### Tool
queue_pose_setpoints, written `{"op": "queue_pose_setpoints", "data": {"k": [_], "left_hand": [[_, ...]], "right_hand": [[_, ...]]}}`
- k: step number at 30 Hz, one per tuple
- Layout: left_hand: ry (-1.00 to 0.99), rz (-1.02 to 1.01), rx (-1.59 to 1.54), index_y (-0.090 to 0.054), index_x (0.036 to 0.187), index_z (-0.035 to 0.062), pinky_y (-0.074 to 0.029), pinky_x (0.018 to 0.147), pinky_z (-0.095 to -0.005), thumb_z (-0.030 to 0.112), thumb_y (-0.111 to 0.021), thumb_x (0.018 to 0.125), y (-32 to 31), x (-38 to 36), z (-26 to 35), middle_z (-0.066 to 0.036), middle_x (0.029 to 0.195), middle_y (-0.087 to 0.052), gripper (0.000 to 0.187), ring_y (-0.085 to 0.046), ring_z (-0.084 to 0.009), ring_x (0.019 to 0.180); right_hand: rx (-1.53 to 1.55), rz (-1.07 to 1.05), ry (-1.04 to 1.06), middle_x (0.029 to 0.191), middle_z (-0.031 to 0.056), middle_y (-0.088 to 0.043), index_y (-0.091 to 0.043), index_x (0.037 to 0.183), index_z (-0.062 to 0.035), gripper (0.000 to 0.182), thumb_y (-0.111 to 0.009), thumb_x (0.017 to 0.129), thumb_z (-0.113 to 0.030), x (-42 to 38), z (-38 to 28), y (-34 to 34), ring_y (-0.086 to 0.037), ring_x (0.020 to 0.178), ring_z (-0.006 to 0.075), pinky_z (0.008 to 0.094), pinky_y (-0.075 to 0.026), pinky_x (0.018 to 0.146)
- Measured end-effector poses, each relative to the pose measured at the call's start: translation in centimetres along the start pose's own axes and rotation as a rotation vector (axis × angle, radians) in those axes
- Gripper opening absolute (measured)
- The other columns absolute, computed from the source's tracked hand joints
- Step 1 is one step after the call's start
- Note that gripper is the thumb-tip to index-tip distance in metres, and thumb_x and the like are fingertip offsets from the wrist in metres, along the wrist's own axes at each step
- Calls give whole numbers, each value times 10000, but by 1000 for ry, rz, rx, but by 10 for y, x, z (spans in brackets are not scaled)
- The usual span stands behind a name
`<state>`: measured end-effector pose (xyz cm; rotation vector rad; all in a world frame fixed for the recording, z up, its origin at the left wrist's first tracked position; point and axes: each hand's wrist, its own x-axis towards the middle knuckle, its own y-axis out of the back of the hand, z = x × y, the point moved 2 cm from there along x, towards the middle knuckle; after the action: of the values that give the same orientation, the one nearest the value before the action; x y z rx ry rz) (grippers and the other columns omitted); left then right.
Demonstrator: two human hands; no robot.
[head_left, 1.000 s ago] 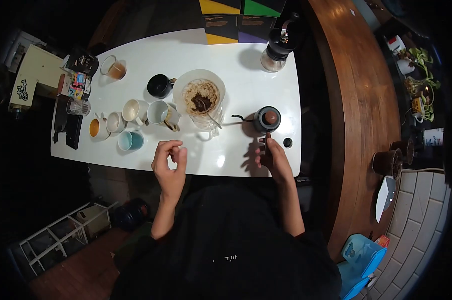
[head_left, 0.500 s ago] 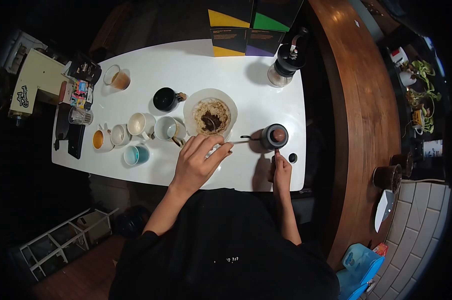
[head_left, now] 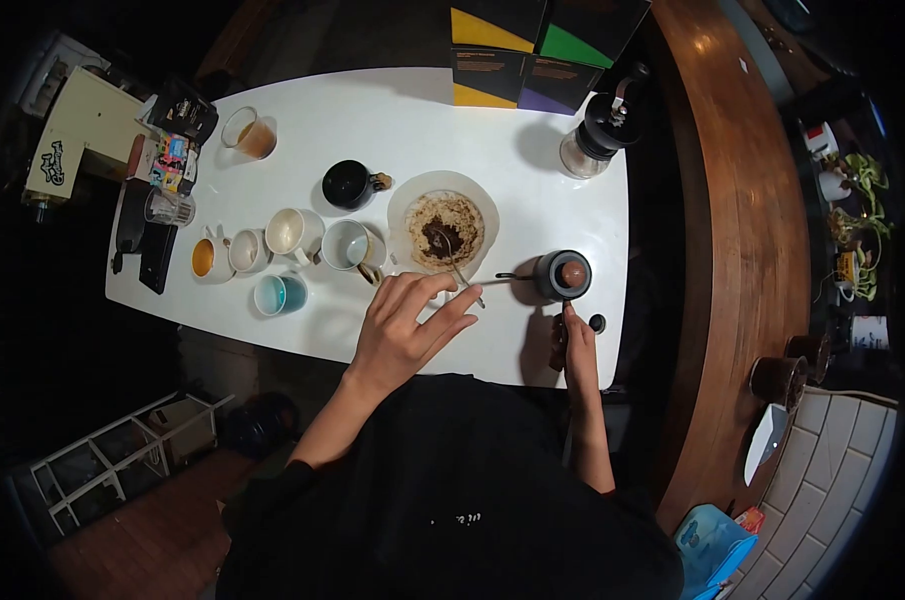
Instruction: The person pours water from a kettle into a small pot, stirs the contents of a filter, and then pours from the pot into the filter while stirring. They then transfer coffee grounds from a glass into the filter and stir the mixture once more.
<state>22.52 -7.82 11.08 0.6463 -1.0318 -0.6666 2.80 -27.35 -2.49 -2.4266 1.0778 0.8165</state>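
A large white bowl [head_left: 398, 222] stands on the table with pale, clumpy stuff and dark brown powder in it. The thin metal handle of a spoon-like utensil [head_left: 464, 274] leans over its near rim; the other end is buried. My left hand [head_left: 410, 320] is at that handle, which passes between its fingers, thumb a little apart. To the right, my right hand [head_left: 580, 350] is wrapped round the brown handle of a dark round vessel [head_left: 545, 277]. A brown ball-shaped piece [head_left: 573, 274] sits in its top. A thin rod with a black end juts from its left side.
Left of the bowl are a black mug [head_left: 349, 185], several light cups, a blue cup [head_left: 280, 294] and a glass of brown liquid [head_left: 250, 135]. A hand grinder [head_left: 598, 135] and black boxes [head_left: 533, 75] stand at the back right. A wooden counter [head_left: 718, 220] runs along the right.
The view has shifted, so the table things sit a little further right. My left thumb looks slightly further from the index finger. My right hand stays at the vessel's handle.
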Motion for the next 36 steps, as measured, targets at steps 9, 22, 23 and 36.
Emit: {"op": "queue_pose_setpoints", "data": {"k": [9, 22, 23, 36], "left_hand": [[-59, -14, -7, -746, 1029, 96, -490, 755, -382, 53, -836, 726, -3, 9, -6, -38, 994, -666, 319, -621, -242, 868], [-70, 257, -15, -750, 965, 69, -471, 700, -358, -3, -824, 711, 18, 21, -33, -35, 899, -687, 274, -628, -223, 779], [-101, 234, -25, -754, 970, 72, -470, 700, -358, 10, -823, 714, 17, 21, -32, -34, 903, -688, 273, -632, -219, 785], [-195, 274, 45, -674, 1168, 122, -477, 799, -376, 242, -809, 854, -5, -6, -11, -26, 1038, -664, 363, -622, -228, 908]], "right_hand": [[-60, -11, 36, 612, -48, -427, -544, 833, -113, 474, -458, 1091, -502, 0, 2, 4, -358, 441, 65, 256, -238, 413], [-668, 179, 1031, 861, 126, -583, -632, 1043, 12, 167, -695, 897, 63, -80, -112, -38, -574, 719, 252, 349, -471, 627], [-673, 112, 1152, 927, 134, -631, -650, 1090, 6, 265, -719, 847, 87, -77, -117, -55, -635, 814, 286, 367, -520, 680], [-961, -331, 1410, 1043, 114, -637, -673, 1119, -17, 370, -766, 761, -6, -48, -130, -125, -625, 930, 306, 399, -511, 804]]}}
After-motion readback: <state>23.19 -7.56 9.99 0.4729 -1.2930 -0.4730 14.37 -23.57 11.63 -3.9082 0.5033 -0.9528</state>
